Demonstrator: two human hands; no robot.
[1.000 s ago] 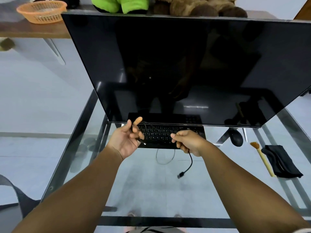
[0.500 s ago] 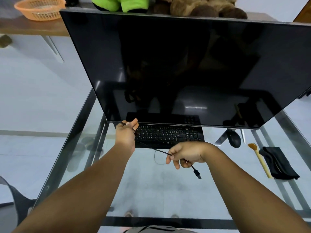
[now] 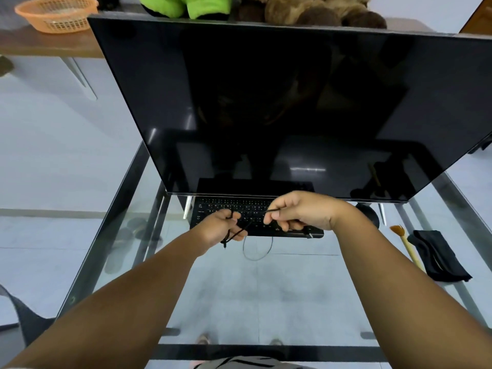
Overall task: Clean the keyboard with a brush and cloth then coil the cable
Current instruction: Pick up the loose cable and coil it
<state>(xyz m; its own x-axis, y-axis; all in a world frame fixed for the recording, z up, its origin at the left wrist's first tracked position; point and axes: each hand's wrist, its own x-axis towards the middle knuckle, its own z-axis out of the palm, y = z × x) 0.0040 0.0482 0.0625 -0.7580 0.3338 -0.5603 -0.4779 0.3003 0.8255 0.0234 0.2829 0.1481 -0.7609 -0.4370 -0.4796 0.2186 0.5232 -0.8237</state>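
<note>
Cable (image 3: 241, 231) between both hands' pinches (over the keyboard (image 3: 250, 209))

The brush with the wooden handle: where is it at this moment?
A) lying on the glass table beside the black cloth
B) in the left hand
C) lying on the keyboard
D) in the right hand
A: the brush lies on the glass table just left of the black cloth, while both hands hold the cable.

Black keyboard (image 3: 229, 209), black cloth (image 3: 439, 259), orange basket (image 3: 57, 14)
</note>
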